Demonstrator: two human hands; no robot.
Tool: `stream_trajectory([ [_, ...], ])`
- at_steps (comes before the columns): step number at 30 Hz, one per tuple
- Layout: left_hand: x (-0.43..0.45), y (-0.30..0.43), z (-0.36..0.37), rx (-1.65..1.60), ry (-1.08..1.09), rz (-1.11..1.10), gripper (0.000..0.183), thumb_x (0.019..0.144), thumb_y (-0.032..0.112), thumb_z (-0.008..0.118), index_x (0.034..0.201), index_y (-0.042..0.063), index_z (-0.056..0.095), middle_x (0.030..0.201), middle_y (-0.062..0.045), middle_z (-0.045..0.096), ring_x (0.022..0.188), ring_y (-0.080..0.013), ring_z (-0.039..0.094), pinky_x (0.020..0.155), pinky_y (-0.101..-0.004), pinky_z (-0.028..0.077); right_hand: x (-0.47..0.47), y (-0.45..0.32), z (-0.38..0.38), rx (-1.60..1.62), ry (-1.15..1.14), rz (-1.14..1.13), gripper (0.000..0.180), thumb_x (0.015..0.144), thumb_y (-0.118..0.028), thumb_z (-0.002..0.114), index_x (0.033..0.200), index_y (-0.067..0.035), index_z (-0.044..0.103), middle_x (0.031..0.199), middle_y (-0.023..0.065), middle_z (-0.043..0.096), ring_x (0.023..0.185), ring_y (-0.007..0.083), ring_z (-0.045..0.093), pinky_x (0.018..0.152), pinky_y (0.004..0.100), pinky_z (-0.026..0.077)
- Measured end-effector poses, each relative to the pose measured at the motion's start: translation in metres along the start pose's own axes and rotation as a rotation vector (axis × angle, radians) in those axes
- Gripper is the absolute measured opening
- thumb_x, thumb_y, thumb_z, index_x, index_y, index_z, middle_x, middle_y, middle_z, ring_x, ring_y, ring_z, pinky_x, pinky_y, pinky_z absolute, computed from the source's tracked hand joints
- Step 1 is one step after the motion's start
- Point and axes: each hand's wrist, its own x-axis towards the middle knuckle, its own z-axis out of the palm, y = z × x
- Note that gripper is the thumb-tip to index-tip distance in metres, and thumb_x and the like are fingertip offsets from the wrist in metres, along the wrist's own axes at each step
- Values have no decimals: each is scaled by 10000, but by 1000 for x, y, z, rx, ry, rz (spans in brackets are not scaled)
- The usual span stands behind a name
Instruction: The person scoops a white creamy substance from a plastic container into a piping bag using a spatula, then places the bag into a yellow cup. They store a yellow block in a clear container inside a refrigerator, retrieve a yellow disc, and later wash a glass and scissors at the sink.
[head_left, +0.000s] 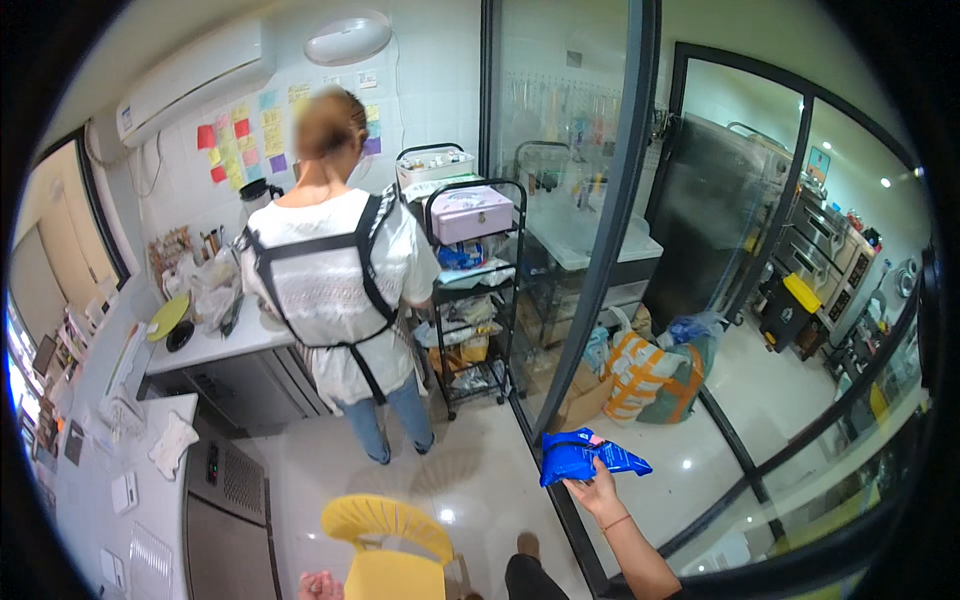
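In my right hand (595, 487) is a shiny blue plastic packet (592, 459), gripped from below with the thumb across its face. White print and a dark band show on it. The packet is held up in front of the glass partition's dark frame. My left hand (321, 585) is only partly in view at the bottom edge, beside the seat of a yellow plastic chair (394, 574). Its fingers look curled, and whether it touches the chair cannot be told.
A person in an apron (330, 277) stands at the white counter (217, 345), back turned. Beside them is a black wheeled rack (517, 285) bearing a pink box (471, 215). Striped bags (637, 371) sit behind the glass partition (559, 97). A steel-fronted counter (232, 547) runs along the left.
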Motion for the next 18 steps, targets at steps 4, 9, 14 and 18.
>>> stream_trajectory([
  [4,42,-11,38,77,230,119,116,848,179,534,800,76,558,782,-45,603,807,-198,566,798,-364,453,172,-22,72,2,-95,108,455,917,-372,455,1285,-111,396,1311,132,426,1201,332,421,992,520,357],
  [9,23,-74,84,-544,647,-404,143,803,162,570,876,47,528,788,-72,593,776,-203,566,687,-359,478,387,-22,193,-101,-73,205,547,891,-429,504,1306,-97,374,1336,104,394,1239,317,376,1020,489,326],
  [14,-23,-102,119,-795,581,-592,272,762,179,626,972,40,523,935,-117,589,869,-243,567,731,-374,505,549,8,297,35,-162,297,570,887,-442,507,1302,-74,372,1332,90,392,1232,318,369,1045,473,284],
  [18,-83,-69,169,-773,461,-366,296,750,151,658,998,68,520,952,-122,579,888,-267,553,761,-413,501,637,32,333,-10,-152,263,387,902,-402,462,1168,-121,460,1141,94,518,1037,257,489,1054,528,181],
])
